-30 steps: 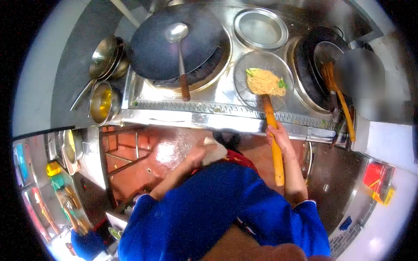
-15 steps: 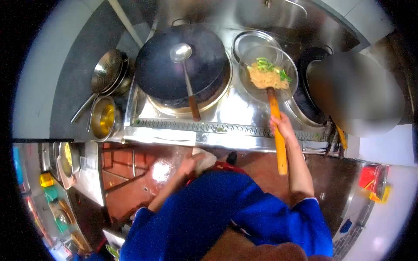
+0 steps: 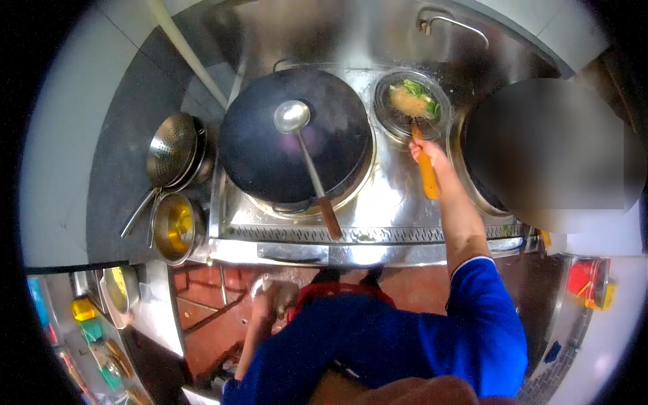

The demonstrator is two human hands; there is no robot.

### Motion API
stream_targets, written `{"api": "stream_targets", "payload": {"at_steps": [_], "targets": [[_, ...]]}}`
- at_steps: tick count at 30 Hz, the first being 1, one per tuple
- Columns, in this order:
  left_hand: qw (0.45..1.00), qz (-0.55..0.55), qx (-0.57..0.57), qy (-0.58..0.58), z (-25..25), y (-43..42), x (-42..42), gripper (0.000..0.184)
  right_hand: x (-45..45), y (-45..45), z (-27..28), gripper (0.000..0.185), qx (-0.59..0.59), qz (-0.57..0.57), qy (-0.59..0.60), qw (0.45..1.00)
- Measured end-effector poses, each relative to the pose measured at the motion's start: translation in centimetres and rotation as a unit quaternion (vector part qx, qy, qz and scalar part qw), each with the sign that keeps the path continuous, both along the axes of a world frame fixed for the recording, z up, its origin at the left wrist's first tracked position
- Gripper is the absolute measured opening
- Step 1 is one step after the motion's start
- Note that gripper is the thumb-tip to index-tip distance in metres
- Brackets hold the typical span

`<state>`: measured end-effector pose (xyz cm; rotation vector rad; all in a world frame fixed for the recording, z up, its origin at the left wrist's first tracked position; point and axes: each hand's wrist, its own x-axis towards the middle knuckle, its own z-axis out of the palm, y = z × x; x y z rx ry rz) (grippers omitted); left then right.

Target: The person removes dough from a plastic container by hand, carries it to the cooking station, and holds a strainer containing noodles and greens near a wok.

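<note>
My right hand (image 3: 430, 154) is closed around the yellow wooden handle (image 3: 427, 179) of a round strainer. Its basket, with pale noodles (image 3: 408, 101) and green leaves (image 3: 432, 106) in it, is over the round metal pot opening (image 3: 386, 128) at the back of the stove. I cannot tell how deep the basket sits. Down by my waist, my left hand (image 3: 265, 300) is closed on a pale cloth (image 3: 287, 297).
A big dark wok (image 3: 270, 162) stands left of centre, with a wooden-handled ladle (image 3: 292, 117) lying in it. Perforated strainers (image 3: 169, 148) and a metal bowl of yellow oil (image 3: 165, 236) are further left. A blurred grey area covers the right side. A tap (image 3: 459, 25) is behind.
My right arm has stretched forward, carrying the strainer away from me over the pot. My left hand stays low with the cloth. The view has shifted slightly.
</note>
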<state>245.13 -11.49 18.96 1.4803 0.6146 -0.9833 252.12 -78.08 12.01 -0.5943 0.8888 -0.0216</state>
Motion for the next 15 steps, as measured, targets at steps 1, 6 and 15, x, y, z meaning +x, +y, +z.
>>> {"api": "stream_targets", "payload": {"at_steps": [1, 6, 15], "targets": [[1.0, 0.01, 0.022, 0.003, 0.8, -0.5, 0.1, 0.034, -0.1, -0.6, -1.2, 0.016, 0.015, 0.009, -0.013, 1.0], [0.999, 0.023, -0.008, -0.025, -3.5, 0.1, -0.8, 0.03, -2.6, 2.0, -1.6, 0.016, -0.129, 0.018, -0.045, 0.99], [0.999, -0.028, -0.02, -0.008, -0.1, -3.5, -2.7, 0.042, -18.7, 7.5, 4.9, 0.018, -0.25, 0.096, 0.01, 0.963]]}}
